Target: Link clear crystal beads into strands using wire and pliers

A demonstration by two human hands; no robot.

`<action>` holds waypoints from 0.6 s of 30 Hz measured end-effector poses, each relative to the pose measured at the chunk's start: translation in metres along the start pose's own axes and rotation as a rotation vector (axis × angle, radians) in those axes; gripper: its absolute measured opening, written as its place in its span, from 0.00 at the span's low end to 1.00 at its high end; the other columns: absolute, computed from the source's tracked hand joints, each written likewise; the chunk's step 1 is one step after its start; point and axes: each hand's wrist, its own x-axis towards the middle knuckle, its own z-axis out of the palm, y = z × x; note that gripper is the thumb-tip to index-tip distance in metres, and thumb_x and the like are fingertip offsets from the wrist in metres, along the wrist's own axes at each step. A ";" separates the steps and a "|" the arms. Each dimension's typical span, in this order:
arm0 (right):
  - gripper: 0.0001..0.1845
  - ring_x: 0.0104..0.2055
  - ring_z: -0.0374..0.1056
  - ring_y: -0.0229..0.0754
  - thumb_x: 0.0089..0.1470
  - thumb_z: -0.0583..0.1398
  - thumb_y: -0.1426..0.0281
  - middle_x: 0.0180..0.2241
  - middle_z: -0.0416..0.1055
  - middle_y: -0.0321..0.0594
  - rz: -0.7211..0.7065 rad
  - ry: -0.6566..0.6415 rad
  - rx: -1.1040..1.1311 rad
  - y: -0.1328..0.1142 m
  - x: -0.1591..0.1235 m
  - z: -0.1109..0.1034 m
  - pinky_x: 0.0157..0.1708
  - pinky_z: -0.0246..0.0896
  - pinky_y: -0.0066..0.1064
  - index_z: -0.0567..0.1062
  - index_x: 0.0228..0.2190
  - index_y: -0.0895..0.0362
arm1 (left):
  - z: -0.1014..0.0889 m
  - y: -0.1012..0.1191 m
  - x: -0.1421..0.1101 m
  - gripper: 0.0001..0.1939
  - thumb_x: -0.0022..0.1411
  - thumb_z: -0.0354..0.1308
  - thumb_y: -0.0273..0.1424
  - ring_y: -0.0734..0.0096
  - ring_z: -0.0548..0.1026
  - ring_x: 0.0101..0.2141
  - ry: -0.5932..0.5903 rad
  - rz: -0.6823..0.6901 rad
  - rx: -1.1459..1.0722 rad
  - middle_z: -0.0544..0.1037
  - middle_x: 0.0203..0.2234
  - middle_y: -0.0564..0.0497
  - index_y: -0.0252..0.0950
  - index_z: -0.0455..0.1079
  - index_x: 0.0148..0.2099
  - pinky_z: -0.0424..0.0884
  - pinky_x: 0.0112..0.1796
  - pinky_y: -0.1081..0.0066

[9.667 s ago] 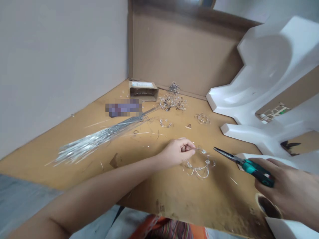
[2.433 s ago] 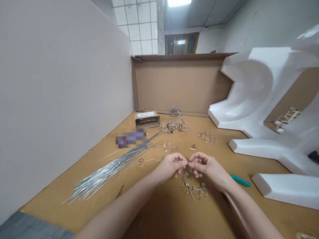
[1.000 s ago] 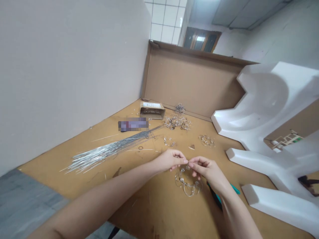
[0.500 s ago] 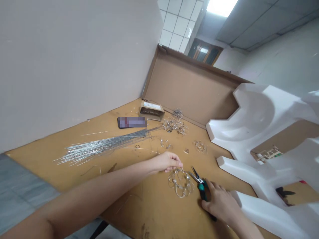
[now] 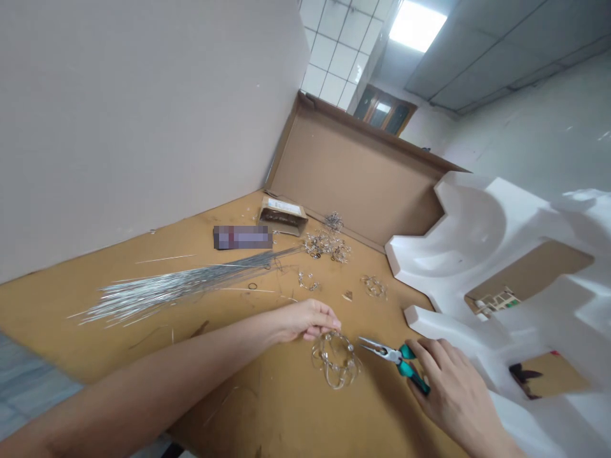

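My left hand (image 5: 316, 320) pinches the upper edge of a ring of looped silvery wire (image 5: 337, 361) with small clear bead-like pieces on it. The ring hangs just over the tabletop, below my fingertips. To its right, my right hand (image 5: 446, 375) is wrapped round the green handles of long-nose pliers (image 5: 398, 359). The pliers' jaws are slightly parted and point left at the wire ring, a small gap away from it. Nothing shows between the jaws.
A bundle of straight wires (image 5: 157, 286) lies across the brown table (image 5: 286, 407). Behind are a small cardboard box (image 5: 282, 216), a blurred-out flat object (image 5: 243, 237), a tangle of wire pieces (image 5: 327, 245) and another wire ring (image 5: 375, 287). White molded foam (image 5: 470, 235) borders the right side.
My right hand has lifted the pliers and turned them from upright in view to pointing left. My left hand still holds the wire ring. The whole view has shifted slightly.
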 end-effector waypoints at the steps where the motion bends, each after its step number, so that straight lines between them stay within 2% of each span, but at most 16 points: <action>1: 0.12 0.35 0.62 0.46 0.52 0.53 0.68 0.35 0.67 0.45 -0.059 0.023 -0.023 0.002 0.004 -0.005 0.34 0.53 0.36 0.67 0.40 0.56 | 0.000 -0.001 0.000 0.14 0.43 0.66 0.35 0.88 0.49 0.12 -0.011 -0.006 -0.002 0.62 0.12 0.61 0.31 0.66 0.27 0.40 0.14 0.78; 5: 0.10 0.34 0.61 0.45 0.53 0.52 0.70 0.34 0.67 0.43 -0.192 0.008 -0.077 0.005 0.020 -0.018 0.33 0.52 0.36 0.68 0.39 0.56 | -0.002 -0.003 0.001 0.13 0.45 0.65 0.34 0.88 0.49 0.12 -0.053 -0.011 -0.009 0.61 0.12 0.61 0.31 0.67 0.27 0.41 0.14 0.78; 14: 0.12 0.32 0.61 0.44 0.55 0.50 0.68 0.31 0.67 0.43 -0.228 0.016 -0.106 0.002 0.032 -0.022 0.30 0.51 0.35 0.69 0.38 0.57 | -0.001 -0.005 0.001 0.11 0.46 0.63 0.32 0.89 0.50 0.12 -0.102 0.005 -0.014 0.63 0.16 0.60 0.30 0.66 0.28 0.43 0.14 0.80; 15: 0.12 0.32 0.61 0.44 0.55 0.51 0.67 0.31 0.67 0.43 -0.220 0.022 -0.095 0.002 0.032 -0.022 0.30 0.51 0.35 0.69 0.38 0.57 | 0.000 -0.006 0.002 0.11 0.47 0.63 0.33 0.89 0.51 0.12 -0.042 0.032 -0.004 0.64 0.16 0.59 0.31 0.65 0.28 0.44 0.14 0.80; 18: 0.12 0.33 0.62 0.44 0.54 0.52 0.66 0.32 0.67 0.44 -0.196 0.059 -0.034 0.002 0.032 -0.020 0.31 0.53 0.34 0.69 0.38 0.58 | 0.003 -0.008 0.006 0.10 0.50 0.59 0.34 0.87 0.54 0.12 0.296 0.166 0.039 0.63 0.16 0.60 0.32 0.63 0.27 0.49 0.14 0.80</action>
